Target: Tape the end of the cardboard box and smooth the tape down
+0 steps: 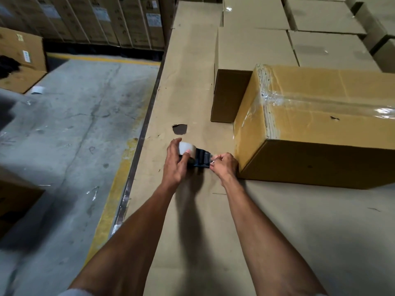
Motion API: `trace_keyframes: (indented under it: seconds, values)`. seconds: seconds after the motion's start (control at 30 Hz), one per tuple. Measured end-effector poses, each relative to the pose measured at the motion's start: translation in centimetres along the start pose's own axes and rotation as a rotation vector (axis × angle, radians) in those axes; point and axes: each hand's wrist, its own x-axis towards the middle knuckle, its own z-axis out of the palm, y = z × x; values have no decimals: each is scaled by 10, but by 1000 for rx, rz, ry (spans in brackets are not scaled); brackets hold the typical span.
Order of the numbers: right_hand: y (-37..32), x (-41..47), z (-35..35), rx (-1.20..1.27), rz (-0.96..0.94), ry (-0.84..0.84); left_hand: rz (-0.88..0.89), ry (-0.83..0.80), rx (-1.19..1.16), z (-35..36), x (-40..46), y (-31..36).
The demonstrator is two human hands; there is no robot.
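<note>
A long brown cardboard box lies on the cardboard-covered table, its near end facing left. Clear tape runs along its top seam and wrinkles over the end edge. Just left of the box's lower corner I hold a tape dispenser, dark blue with a pale roll. My left hand grips the roll side. My right hand pinches the loose tape end at the dispenser's blade, close to the box corner.
Several plain cardboard boxes stand behind and beside the taped box. A dark hole marks the table cover. The table's metal edge runs along the left, with concrete floor and stacked cartons beyond.
</note>
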Motion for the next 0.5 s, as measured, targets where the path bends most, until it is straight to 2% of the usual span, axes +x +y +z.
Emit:
trace_keyframes:
  seconds: [0.23, 0.5]
  values:
    - [-30, 33, 9, 249, 96, -36, -40, -32, 119, 5, 45, 4]
    - [-24, 67, 17, 205, 115, -92, -13, -80, 229, 5, 66, 1]
